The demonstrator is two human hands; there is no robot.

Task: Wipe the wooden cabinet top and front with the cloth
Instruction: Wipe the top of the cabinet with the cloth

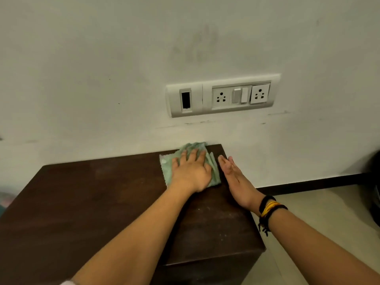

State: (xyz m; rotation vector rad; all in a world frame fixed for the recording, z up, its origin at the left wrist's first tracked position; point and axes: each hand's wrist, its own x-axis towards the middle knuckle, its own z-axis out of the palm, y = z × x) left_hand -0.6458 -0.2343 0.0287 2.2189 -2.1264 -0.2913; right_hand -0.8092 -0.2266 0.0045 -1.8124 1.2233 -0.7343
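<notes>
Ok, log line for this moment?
left hand flat on cloth | cabinet top rear right corner | right hand open, beside | front untouched

The wooden cabinet (pixel 102 202) is dark brown with a flat, matte top that shows faint pale specks and dusty smears. Its back edge meets the wall, and its right front corner falls away to a shadowed front face. The cloth (pixel 170 163) is pale green, soft and crumpled into loose folds. It lies flat on the cabinet top at the far right corner, close against the wall.
</notes>
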